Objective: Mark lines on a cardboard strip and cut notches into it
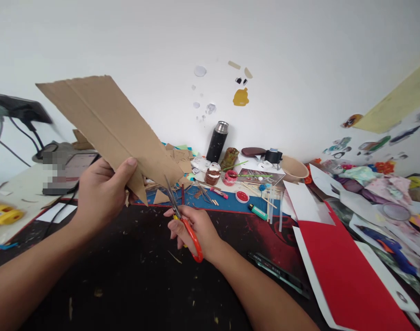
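Note:
My left hand (104, 191) grips a long piece of brown cardboard (109, 122) near its lower edge, thumb on the near face. The sheet is raised and slants from upper left down to the right, with a lengthwise crease. A pointed flap hangs below my thumb. In my right hand (198, 230) is a pair of scissors (189, 236) with red-orange handles, fingers closed around them. Their blades point up and meet the cardboard's lower right end. Whether the blades are parted I cannot tell.
Dark mat with scraps lies below. Behind stand a black thermos (217, 141), paint jars (213, 174) and a blue mat (210, 198) with sticks. A green lighter (257, 212) and a box cutter (279, 271) lie right, beside red paper (351, 276). A phone (79, 168) is left.

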The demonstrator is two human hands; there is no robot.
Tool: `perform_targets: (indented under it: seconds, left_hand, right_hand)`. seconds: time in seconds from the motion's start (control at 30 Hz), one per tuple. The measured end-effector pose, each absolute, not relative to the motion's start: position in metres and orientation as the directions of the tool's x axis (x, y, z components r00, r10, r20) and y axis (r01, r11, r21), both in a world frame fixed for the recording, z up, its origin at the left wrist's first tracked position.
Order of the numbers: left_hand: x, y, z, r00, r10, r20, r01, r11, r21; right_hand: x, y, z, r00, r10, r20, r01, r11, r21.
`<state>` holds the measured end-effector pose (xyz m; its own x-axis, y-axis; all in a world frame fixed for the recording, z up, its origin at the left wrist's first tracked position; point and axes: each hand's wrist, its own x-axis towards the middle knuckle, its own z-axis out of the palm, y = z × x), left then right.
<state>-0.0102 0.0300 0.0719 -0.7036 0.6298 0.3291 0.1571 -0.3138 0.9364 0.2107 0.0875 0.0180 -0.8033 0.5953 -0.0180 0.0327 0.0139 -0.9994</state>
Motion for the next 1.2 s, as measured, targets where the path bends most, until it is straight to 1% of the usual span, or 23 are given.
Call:
perform_targets:
  seconds: [0.1, 0.3, 0.43, 0.73, 0.97, 1.2]
  left_hand:
    - [-0.011, 0.029, 0.072, -0.712, 0.645, 0.278, 0.135, -0.262, 0.956]
    - [-0.011, 0.029, 0.071, -0.706, 0.635, 0.314, 0.179, -0.269, 0.946]
    - [-0.011, 0.03, 0.069, -0.702, 0.636, 0.321, 0.173, -0.284, 0.943]
    - [-0.006, 0.029, 0.076, -0.717, 0.631, 0.295, 0.169, -0.254, 0.952]
    - [-0.006, 0.031, 0.079, -0.741, 0.625, 0.245, 0.108, -0.25, 0.962]
    - [-0.006, 0.031, 0.079, -0.755, 0.616, 0.224, 0.102, -0.226, 0.969]
  right_hand:
    - [0.211, 0.087, 0.019, -0.806, 0.591, -0.028, 0.042, 0.01, -0.999]
    - [0.211, 0.086, 0.019, -0.801, 0.598, -0.037, 0.051, 0.007, -0.999]
    - [0.211, 0.087, 0.019, -0.797, 0.603, -0.03, 0.046, 0.011, -0.999]
    - [0.209, 0.087, 0.011, -0.781, 0.623, -0.036, 0.056, 0.012, -0.998]
    - [0.21, 0.088, 0.013, -0.783, 0.621, -0.041, 0.049, -0.004, -0.999]
    - [0.211, 0.089, 0.012, -0.786, 0.618, -0.028, 0.049, 0.017, -0.999]
